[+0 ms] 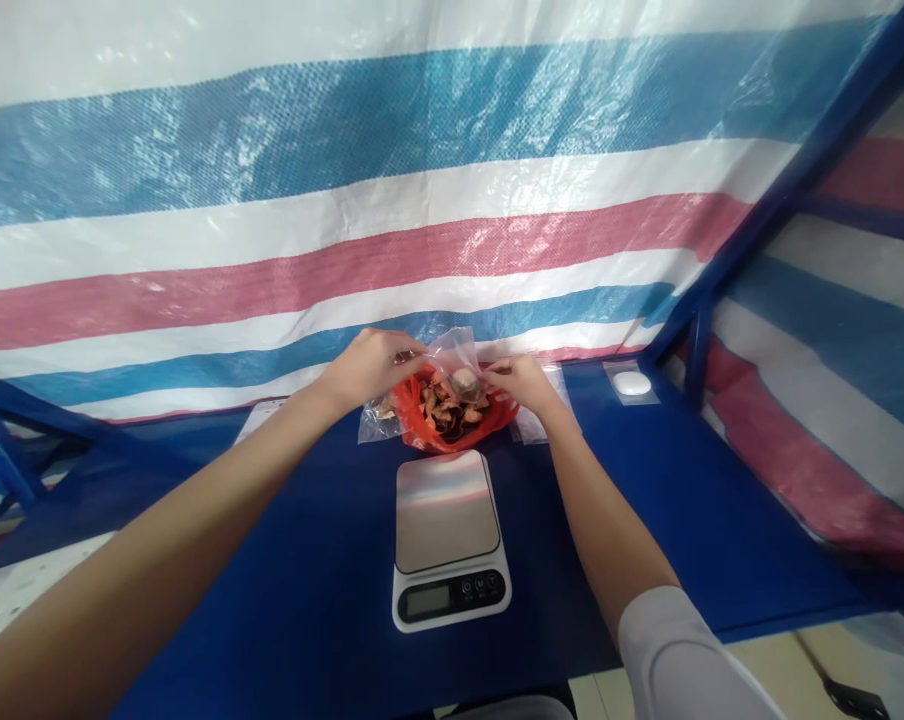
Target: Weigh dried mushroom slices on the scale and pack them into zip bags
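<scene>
Both my arms reach forward over a blue table (pixel 647 520). My left hand (pixel 368 368) is closed, pinching the left edge of a small clear plastic bag (pixel 453 352). My right hand (pixel 522 380) is closed on the bag's right edge. The clear bag is held just above an open red plastic bag (pixel 452 412) full of brownish dried pieces. A pale round piece shows inside the clear bag. In front of the red bag stands a small digital kitchen scale (pixel 447 530) with a bare steel platform.
A white round object in a clear wrapper (pixel 631 383) lies at the back right of the table. More clear bags (pixel 377 420) lie beside the red bag. A striped blue, white and red tarpaulin (pixel 422 200) walls the back and right, with blue frame bars (pixel 789 170).
</scene>
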